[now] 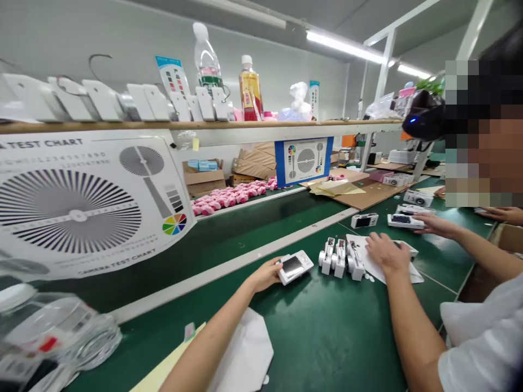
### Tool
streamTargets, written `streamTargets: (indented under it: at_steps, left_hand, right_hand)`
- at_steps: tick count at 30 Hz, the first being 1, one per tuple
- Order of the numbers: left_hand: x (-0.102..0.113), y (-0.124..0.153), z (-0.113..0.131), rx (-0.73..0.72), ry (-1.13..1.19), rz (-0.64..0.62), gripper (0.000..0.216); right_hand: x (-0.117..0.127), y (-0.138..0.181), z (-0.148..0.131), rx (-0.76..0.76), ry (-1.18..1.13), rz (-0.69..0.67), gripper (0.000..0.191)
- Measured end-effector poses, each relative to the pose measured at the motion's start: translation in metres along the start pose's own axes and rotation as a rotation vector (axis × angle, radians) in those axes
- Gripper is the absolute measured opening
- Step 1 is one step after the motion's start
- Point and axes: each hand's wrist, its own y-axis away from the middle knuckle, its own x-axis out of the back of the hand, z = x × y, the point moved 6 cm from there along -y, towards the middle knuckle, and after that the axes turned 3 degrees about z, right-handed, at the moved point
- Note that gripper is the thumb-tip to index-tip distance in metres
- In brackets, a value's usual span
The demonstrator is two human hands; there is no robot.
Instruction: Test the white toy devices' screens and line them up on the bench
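My left hand (265, 275) reaches in from the lower left, its fingers closed on the left end of a white compact camera (303, 263). That camera is tilted just above the green bench top, its dark screen facing up. To its right, several white cameras (340, 258) stand on end in a row. Below my forearm lies a white sheet or pouch (249, 354), partly covered by the arm. My right hand is out of the picture.
A co-worker's hands (390, 255) handle cameras on the right. More cameras (364, 219) lie beyond. A large test chart (98, 201) hangs at left, below a shelf (261, 126) with bottles. A clear plastic jug (61, 332) stands near left. Pink items (235, 197) line the back.
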Motion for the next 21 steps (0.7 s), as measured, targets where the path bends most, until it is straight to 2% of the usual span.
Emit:
streamTargets:
  at_steps: [2, 4, 6, 7, 9, 12, 15, 17, 19, 21]
  left_hand:
    - [0.014, 0.047, 0.006, 0.035, 0.103, -0.001, 0.049]
    - [0.021, 0.098, 0.013, 0.059, 0.184, 0.006, 0.053]
    - [0.022, 0.148, 0.018, 0.075, 0.243, 0.026, 0.054]
    - [0.020, 0.172, 0.020, 0.079, 0.270, 0.042, 0.053]
    - [0.014, 0.215, 0.022, 0.078, 0.323, 0.066, 0.049]
    - [0.001, 0.268, 0.019, 0.056, 0.376, 0.100, 0.045]
    - [-0.011, 0.309, 0.010, 0.024, 0.349, 0.156, 0.046]
    - [-0.018, 0.332, 0.006, -0.023, 0.215, 0.249, 0.044]
    - [-0.024, 0.350, 0.004, -0.088, 0.072, 0.381, 0.045]
    - [-0.031, 0.363, 0.005, -0.166, 0.033, 0.487, 0.054]
  right_hand:
    - [-0.019, 0.018, -0.012, 0.005, -0.047, 0.011, 0.047]
    - [-0.047, 0.053, -0.014, -0.008, -0.074, 0.004, 0.039]
    - [-0.080, 0.105, -0.010, -0.041, -0.092, -0.026, 0.032]
    - [-0.097, 0.135, -0.008, -0.067, -0.098, -0.044, 0.018]
    - [-0.128, 0.193, -0.008, -0.105, -0.110, -0.093, 0.023]
    - [-0.165, 0.259, -0.017, -0.151, -0.131, -0.154, 0.013]
    - [-0.196, 0.294, -0.027, -0.245, -0.223, -0.270, 0.009]
    - [-0.211, 0.308, -0.032, -0.289, -0.260, -0.325, 0.007]
    - [-0.217, 0.319, -0.039, -0.265, -0.257, -0.304, 0.006]
    - [-0.219, 0.331, -0.049, -0.203, -0.260, -0.255, 0.005]
